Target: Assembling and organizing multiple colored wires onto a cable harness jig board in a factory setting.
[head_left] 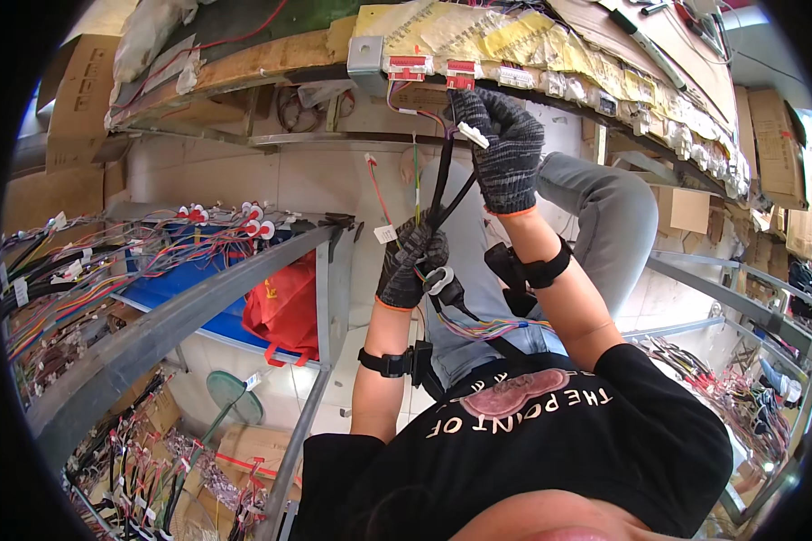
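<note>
A wire harness point(441, 183) with black sleeving runs between my two gloved hands. My left hand point(410, 263) is closed around its bundled part, where several branches spread out. Up at the bench edge, my right hand point(507, 149) has its fingers pinched at the harness's upper end, just below a red connector point(461, 76). A white connector point(472, 135) lies against the right fingers. Left of it, purple and red wires of the harness reach another red connector point(409, 68) seated on the edge. A loose red wire point(378, 187) and a white tag point(385, 235) stick out beside my left hand.
A row of white connectors point(573, 89) lines the bench edge, with a marker pen point(648, 49) above. To the left, a metal rail point(180, 311) crosses near hanging wire bundles point(63, 270) and a red bag point(282, 307). More harnesses point(731, 397) lie at the right.
</note>
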Demonstrator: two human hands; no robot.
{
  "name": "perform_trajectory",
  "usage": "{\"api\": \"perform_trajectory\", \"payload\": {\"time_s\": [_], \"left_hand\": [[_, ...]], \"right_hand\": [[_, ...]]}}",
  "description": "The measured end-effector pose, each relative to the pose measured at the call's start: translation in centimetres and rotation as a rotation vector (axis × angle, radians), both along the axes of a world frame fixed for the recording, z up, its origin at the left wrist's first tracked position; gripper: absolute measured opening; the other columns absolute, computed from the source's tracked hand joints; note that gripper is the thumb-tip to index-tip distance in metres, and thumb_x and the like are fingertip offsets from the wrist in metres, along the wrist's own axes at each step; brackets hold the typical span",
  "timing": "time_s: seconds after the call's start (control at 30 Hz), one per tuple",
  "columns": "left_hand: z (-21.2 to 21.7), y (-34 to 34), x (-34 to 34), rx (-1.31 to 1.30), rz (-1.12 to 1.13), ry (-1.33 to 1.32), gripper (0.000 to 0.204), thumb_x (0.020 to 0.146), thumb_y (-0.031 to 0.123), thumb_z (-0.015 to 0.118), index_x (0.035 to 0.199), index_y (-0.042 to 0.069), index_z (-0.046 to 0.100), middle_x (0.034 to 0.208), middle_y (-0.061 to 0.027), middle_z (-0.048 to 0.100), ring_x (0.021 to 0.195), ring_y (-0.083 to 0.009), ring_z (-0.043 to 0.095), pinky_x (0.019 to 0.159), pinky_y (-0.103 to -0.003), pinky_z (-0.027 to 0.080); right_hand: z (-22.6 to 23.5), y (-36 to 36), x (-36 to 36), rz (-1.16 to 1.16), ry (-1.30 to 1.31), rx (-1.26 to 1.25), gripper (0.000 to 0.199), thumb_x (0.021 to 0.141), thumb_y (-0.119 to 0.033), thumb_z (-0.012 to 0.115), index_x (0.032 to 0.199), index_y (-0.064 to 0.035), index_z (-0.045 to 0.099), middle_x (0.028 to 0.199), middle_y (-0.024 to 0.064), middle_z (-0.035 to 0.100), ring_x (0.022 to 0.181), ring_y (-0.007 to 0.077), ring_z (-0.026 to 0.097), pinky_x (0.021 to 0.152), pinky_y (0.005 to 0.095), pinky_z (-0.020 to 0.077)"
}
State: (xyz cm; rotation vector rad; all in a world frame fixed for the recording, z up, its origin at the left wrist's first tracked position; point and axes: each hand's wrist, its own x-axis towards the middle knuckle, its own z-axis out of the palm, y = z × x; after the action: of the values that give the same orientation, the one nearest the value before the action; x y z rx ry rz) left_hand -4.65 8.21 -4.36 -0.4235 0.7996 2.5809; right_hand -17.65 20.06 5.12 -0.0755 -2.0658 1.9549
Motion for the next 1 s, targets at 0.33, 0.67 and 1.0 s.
{"api": "perform_trajectory", "payload": {"time_s": [0.33,0.67,1.0], "left_hand": [[-0.3,0.2,-0.1,0.084,0.040,-0.004,0.035,0.086,0.017,0.054,0.116,0.000,0.052,0.066,0.0001,0.045,0.054,-0.0071,0.040,0.048,-0.020,0.032],[1.3,1.0,0.0,-0.052,0.148,0.014,0.032,0.087,0.020,0.055,0.113,0.001,0.052,0.064,0.0030,0.040,0.054,-0.0064,0.037,0.048,-0.020,0.030],[1.6,2.2,1.8,-0.447,0.289,0.148,0.027,0.086,0.008,0.055,0.111,0.000,0.054,0.074,-0.0001,0.052,0.062,-0.0072,0.047,0.055,-0.021,0.039]], "right_hand": [[-1.0,0.1,-0.7,-0.023,0.022,0.098,0.017,0.081,-0.015,0.064,0.082,0.0020,0.065,0.060,0.0029,0.059,0.054,0.0048,0.046,0.050,0.0244,0.0405],[-1.5,1.5,1.5,-0.191,0.149,0.276,0.015,0.077,-0.009,0.065,0.090,-0.0023,0.064,0.082,0.0070,0.063,0.074,0.0162,0.058,0.069,0.0277,0.0446],[-1.5,-0.2,1.6,-0.243,-0.150,-0.414,0.030,0.069,-0.025,0.075,0.085,-0.0020,0.064,0.075,0.0070,0.062,0.070,0.0159,0.054,0.070,0.0284,0.0428]]}}
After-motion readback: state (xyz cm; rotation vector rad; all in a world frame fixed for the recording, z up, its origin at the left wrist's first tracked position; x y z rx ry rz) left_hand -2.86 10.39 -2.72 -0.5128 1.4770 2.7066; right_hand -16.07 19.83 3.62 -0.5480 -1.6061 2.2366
